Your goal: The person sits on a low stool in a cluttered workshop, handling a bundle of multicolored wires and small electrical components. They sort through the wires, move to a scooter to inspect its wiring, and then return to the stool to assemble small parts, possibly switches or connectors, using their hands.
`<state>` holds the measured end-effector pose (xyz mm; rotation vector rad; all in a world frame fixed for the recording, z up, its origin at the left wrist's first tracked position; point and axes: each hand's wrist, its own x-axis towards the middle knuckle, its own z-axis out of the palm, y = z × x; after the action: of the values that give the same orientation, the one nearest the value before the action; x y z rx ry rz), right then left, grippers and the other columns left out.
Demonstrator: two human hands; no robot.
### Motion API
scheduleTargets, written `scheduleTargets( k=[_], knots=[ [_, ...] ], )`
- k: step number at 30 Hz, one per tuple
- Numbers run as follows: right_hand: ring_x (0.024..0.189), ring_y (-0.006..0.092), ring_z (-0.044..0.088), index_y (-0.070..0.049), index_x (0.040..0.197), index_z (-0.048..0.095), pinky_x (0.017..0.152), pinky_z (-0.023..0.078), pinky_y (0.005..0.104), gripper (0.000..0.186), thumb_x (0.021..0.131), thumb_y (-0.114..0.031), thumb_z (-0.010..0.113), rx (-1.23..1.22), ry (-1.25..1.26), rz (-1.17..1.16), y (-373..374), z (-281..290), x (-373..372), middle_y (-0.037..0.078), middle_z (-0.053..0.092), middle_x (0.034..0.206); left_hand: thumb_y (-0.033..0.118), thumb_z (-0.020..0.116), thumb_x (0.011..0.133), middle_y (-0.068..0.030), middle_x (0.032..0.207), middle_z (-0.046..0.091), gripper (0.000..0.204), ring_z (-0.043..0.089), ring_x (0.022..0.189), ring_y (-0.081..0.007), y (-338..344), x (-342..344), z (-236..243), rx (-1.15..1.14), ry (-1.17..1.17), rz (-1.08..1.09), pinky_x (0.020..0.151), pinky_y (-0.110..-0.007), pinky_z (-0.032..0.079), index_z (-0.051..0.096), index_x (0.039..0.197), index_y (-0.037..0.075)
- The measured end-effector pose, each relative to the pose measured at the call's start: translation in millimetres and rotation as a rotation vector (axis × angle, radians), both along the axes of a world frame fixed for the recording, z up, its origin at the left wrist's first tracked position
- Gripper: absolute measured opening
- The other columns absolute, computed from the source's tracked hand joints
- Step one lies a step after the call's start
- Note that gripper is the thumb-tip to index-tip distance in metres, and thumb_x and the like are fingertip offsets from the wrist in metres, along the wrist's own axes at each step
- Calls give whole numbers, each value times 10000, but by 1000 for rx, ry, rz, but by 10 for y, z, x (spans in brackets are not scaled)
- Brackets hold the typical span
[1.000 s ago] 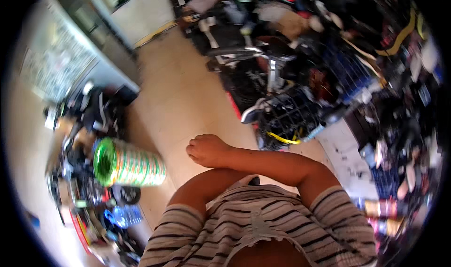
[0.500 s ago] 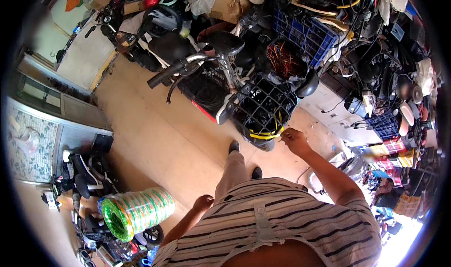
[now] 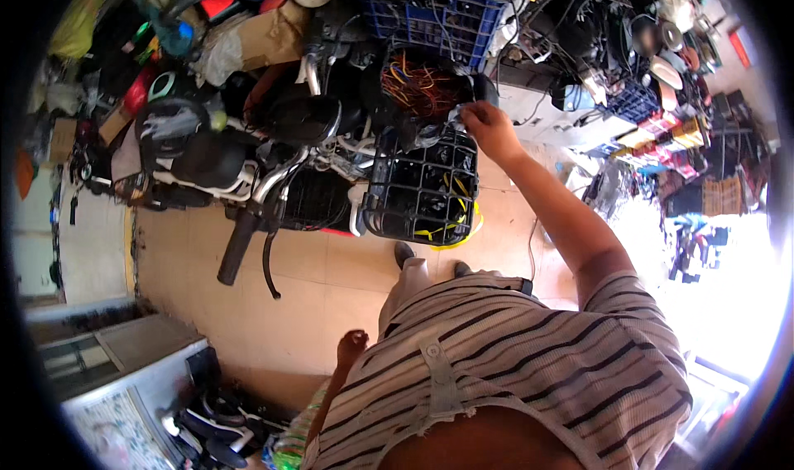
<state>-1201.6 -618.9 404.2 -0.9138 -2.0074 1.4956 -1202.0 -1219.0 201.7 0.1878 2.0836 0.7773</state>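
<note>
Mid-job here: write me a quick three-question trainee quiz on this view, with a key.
1. Which hand is nearer the tangled reddish-orange wires?
2. True or false: the left hand is gripping the black handlebar grip.
3. Fill in: the plastic crate just beyond the wires is ____ in colour.

Key: 1. The right hand. 2. False; it hangs apart from the grip. 3. Blue.

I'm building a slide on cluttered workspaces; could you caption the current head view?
Right hand near orange wires and a black grid basket, left hand beside the striped shirt.
</note>
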Motion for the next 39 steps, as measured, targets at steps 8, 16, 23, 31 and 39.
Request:
scheduleTargets(
  k=[8, 16, 23, 31, 39],
  knots=[
    [672, 139, 602, 25, 1139, 553, 649, 508, 295, 291, 916, -159, 515, 4, -75, -159, -129, -4, 136, 103, 668, 895, 266, 614, 851, -118, 835, 649, 282, 635, 768, -228, 2647, -1210, 1081, 349, 331, -406, 719, -333, 501, 599, 1035, 53],
    [663, 143, 630, -32, 957, 646, 645, 512, 294, 217, 859, -202, 554, -311, -445, -470, -1626, -722, 1871, 77, 672, 780, 362, 603, 865, -231, 1064, 592, 566, 604, 906, -293, 4904, -1237, 1342, 467, 175, -284, 793, -371, 468, 470, 1189, -83],
    [704, 144, 624, 5, 1004, 641, 632, 514, 281, 264, 868, -213, 579, -733, -432, -1037, -3152, -859, 3182, 100, 663, 844, 407, 602, 836, -348, 1181, 480, 681, 463, 1134, -435, 6367, -1675, 991, 672, 1029, -275, 961, -433, 377, 429, 1193, -146],
    [620, 164, 635, -4, 920, 663, 557, 519, 291, 242, 829, -221, 606, -1074, -573, -1240, -4592, -1452, 4243, 83, 668, 756, 377, 451, 898, -293, 1273, 454, 561, 413, 1208, -415, 6755, -2489, 512, 125, 745, -1258, 987, -421, 345, 459, 1241, -66],
    [639, 160, 635, -12, 911, 673, 563, 512, 284, 229, 824, -215, 614, -1158, -405, -1287, -5077, -1427, 5067, 94, 678, 772, 116, 476, 858, -255, 1046, 580, 284, 555, 965, -396, 5747, -234, 1057, 532, 1182, -679, 813, -439, 455, 546, 1077, -49]
  ],
)
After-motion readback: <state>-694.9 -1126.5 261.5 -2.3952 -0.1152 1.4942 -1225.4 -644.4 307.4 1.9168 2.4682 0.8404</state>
